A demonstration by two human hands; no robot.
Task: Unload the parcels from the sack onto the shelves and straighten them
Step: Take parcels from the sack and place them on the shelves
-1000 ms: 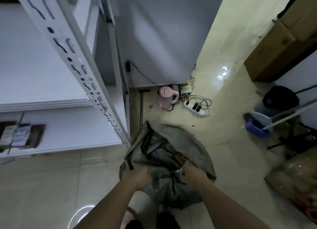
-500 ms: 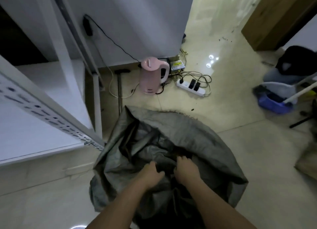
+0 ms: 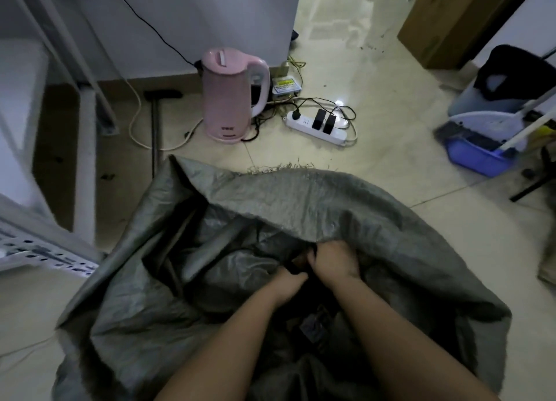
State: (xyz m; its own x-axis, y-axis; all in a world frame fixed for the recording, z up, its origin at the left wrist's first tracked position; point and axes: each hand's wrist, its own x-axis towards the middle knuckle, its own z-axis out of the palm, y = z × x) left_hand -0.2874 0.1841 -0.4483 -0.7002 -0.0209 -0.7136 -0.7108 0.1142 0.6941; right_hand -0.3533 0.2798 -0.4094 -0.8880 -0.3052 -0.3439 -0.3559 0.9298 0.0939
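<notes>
The sack [image 3: 301, 208], grey woven plastic, lies slumped on the tiled floor [image 3: 376, 166] with its mouth gaping toward the camera; its far rim is folded over in a broad flap with a frayed edge, and crumpled folds of the fabric line the inside. Both bare forearms reach down into the mouth; the right hand [image 3: 335, 260] sits under the flap with its fingers curled round something dark at the bottom of the opening, though the gloom hides what that thing is; the left hand [image 3: 288, 280] lies just beside it, touching or nearly touching, its fingers buried in the dark so that I cannot tell whether they grip anything. Between the forearms, lower in the sack, a dim bluish shape shows, perhaps a parcel [image 3: 313, 328], too dark to say more.

At the left edge stands the shelf [image 3: 36, 244], white metal with a slotted upright rail; its lowest board is blurred, and no parcel shows on the part in view. Beyond the sack a pink kettle [image 3: 231, 96] stands upright on the floor against the pale wall [image 3: 186, 21]; just to its right lies a white power strip [image 3: 316, 128] with two black plugs in it and tangled cables round it; a small yellow-labelled box [image 3: 285, 86] sits behind. Well to the right a blue dustpan [image 3: 478, 157] rests near a white handle, and a brown cardboard box [image 3: 445, 24] leans at the top right.
</notes>
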